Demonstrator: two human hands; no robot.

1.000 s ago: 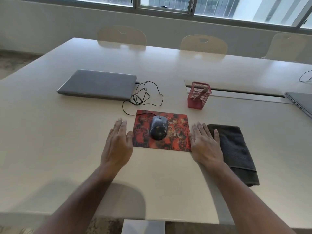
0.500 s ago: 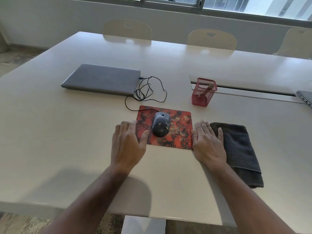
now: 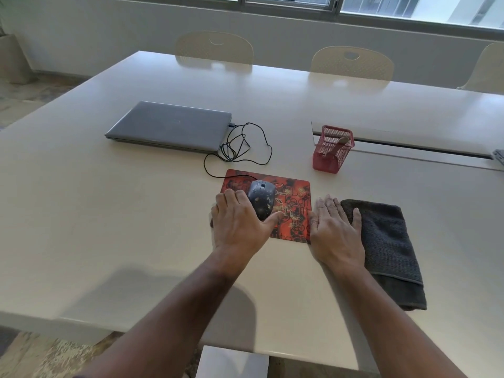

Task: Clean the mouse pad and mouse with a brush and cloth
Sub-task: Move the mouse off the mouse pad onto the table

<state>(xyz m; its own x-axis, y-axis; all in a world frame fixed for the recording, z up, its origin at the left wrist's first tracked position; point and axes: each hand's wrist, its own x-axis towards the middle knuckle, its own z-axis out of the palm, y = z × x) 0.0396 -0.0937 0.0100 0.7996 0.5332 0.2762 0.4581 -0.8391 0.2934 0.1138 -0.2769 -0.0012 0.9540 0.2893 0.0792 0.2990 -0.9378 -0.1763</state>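
A red patterned mouse pad (image 3: 293, 203) lies on the table with a dark wired mouse (image 3: 261, 197) on its left half. My left hand (image 3: 238, 223) is spread over the pad's left edge, its thumb under the near end of the mouse and its fingers beside it, not closed around it. Flat on the table between the pad and a folded dark grey cloth (image 3: 387, 246) rests my right hand (image 3: 334, 231), thumb on the cloth's edge. A brush handle (image 3: 339, 145) leans inside a red mesh cup (image 3: 331, 151) behind the pad.
A shut grey laptop (image 3: 170, 126) lies at the back left, with the mouse cable (image 3: 242, 148) coiled beside it. A cable slot (image 3: 420, 151) runs across the table's right side. Three chairs (image 3: 214, 49) stand along the far edge. The near table edge is close to my arms.
My left hand has slid rightward from the bare table onto the pad's left edge, up against the mouse. My right hand has stayed flat beside the cloth. The view has shifted slightly.
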